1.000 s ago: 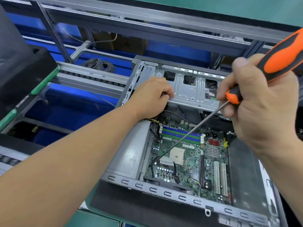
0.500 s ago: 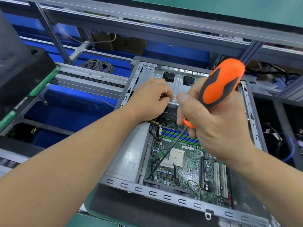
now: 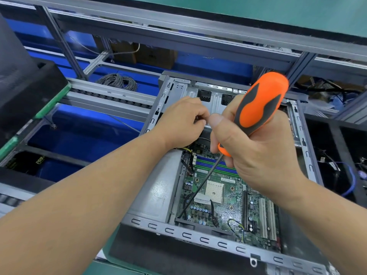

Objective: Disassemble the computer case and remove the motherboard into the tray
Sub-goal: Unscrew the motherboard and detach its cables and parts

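Barely any shift since half a second ago: right hand (image 3: 258, 155) grips the orange-and-grey-handled screwdriver (image 3: 260, 104), tip down near the green motherboard (image 3: 224, 195) inside the open grey metal computer case (image 3: 198, 240). Left hand (image 3: 182, 122) curls at the case's far bracket, perhaps pinching something.

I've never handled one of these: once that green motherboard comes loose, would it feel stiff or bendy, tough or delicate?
The motherboard looks like a thin flat board, so probably fairly stiff yet slightly flexible. Its crowded small parts and slots suggest it is delicate; lifting by the edges seems wiser. Cables still lie across it inside the computer case, so it may snag.
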